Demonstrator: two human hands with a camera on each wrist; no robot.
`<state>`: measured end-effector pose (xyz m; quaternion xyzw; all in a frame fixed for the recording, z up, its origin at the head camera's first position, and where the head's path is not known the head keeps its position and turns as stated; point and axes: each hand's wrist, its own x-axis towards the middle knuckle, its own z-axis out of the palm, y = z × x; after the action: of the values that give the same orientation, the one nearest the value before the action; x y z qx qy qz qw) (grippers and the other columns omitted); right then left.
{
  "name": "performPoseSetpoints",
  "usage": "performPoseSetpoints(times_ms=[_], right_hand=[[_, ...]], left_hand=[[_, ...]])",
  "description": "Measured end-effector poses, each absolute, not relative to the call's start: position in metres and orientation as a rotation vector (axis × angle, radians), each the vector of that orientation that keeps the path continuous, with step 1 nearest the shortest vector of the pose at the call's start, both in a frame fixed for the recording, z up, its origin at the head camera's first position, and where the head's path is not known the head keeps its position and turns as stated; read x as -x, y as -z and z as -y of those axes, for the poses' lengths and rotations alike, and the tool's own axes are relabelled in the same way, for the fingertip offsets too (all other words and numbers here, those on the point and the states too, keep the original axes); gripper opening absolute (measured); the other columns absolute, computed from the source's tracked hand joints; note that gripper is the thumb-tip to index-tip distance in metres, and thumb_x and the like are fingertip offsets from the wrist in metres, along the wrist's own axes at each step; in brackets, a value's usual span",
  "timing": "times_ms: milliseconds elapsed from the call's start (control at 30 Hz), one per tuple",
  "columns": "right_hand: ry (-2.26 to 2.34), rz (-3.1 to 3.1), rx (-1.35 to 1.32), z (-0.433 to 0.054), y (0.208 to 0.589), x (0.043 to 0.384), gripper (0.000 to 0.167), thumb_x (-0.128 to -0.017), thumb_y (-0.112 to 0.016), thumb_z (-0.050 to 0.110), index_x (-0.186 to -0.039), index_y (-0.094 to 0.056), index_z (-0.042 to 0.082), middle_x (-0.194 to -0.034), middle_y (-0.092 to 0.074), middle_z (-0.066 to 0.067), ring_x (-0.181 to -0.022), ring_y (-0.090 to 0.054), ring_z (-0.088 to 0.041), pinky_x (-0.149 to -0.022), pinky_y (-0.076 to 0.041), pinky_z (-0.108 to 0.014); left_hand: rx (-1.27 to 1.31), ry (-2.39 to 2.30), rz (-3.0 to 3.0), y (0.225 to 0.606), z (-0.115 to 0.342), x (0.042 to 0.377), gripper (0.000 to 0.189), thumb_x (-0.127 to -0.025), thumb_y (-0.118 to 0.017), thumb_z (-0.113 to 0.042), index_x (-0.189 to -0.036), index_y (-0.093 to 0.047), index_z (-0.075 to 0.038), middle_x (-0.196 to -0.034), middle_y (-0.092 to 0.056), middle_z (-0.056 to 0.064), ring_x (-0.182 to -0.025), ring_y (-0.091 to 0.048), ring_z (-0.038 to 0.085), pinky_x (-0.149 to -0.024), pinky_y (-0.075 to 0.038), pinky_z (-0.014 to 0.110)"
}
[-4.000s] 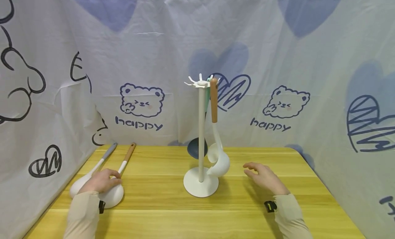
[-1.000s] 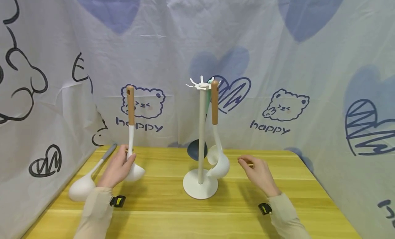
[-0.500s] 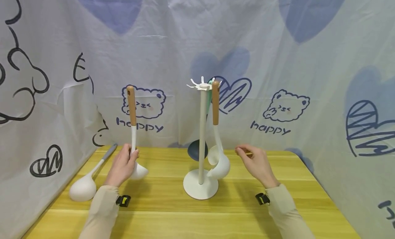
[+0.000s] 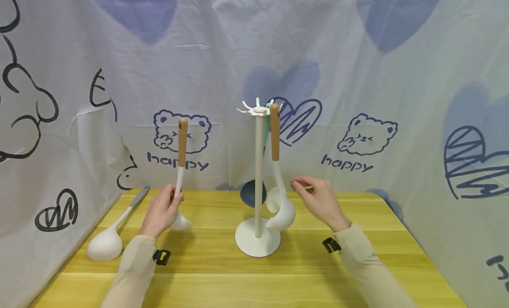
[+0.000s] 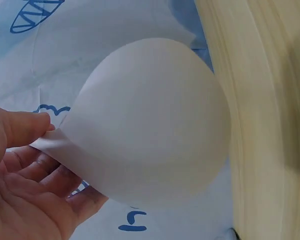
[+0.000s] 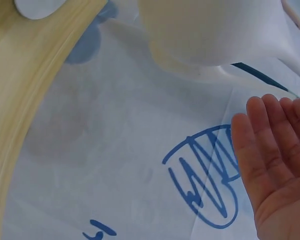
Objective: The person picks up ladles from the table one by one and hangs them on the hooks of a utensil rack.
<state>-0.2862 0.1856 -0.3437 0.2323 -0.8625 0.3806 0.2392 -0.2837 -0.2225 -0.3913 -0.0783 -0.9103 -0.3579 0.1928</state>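
Note:
My left hand (image 4: pixel 161 211) holds a white ladle (image 4: pixel 182 142) with a wooden handle, upright over the left part of the table. In the left wrist view, thumb and fingers pinch its shaft just by the big round bowl (image 5: pixel 150 120). My right hand (image 4: pixel 320 202) is raised beside a white utensil rack (image 4: pixel 258 175); its fingers hold nothing. Close to those fingertips, a second wooden-handled white ladle (image 4: pixel 283 215) hangs from the rack. The right wrist view shows the right hand's fingers (image 6: pixel 264 135) extended, below the hanging ladle's bowl (image 6: pixel 210 30).
On the wooden table (image 4: pixel 222 281) at left lies another white ladle (image 4: pixel 105 245) with a grey handle. Behind the rack pole hang a dark-bowled utensil (image 4: pixel 247 194) and a small pale bowl (image 4: pixel 273 199). A printed cloth (image 4: pixel 222 47) encloses the table's back and sides.
My left hand has picked the wooden-handled ladle up from the table, stood it upright and carried it right. My right hand has moved left and up, closer to the rack.

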Motion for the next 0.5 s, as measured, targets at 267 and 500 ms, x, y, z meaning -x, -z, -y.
performPoseSetpoints(times_ms=[267, 500], right_hand=[[-1.058, 2.306, -0.636, -0.177, 0.33, 0.287, 0.02, -0.098, -0.061, 0.02, -0.107, -0.074, 0.008, -0.1, -0.075, -0.007, -0.086, -0.072, -0.019, -0.072, -0.061, -0.03], [-1.108, 2.262, -0.633, -0.172, 0.324, 0.289, 0.021, -0.098, -0.06, 0.02, -0.11, -0.073, 0.007, -0.104, -0.075, -0.008, -0.089, -0.073, -0.019, -0.073, -0.061, -0.029]], left_hand=[[0.277, 1.026, 2.553, 0.38, 0.21, 0.291, 0.019, -0.103, -0.049, -0.015, -0.117, -0.052, -0.003, -0.102, -0.068, 0.016, -0.075, -0.053, 0.023, -0.065, -0.045, 0.032], [0.359, 1.054, 2.524, 0.367, 0.198, 0.295, 0.019, -0.105, -0.045, -0.017, -0.119, -0.049, -0.005, -0.101, -0.068, 0.015, -0.08, -0.057, 0.025, -0.071, -0.05, 0.037]])
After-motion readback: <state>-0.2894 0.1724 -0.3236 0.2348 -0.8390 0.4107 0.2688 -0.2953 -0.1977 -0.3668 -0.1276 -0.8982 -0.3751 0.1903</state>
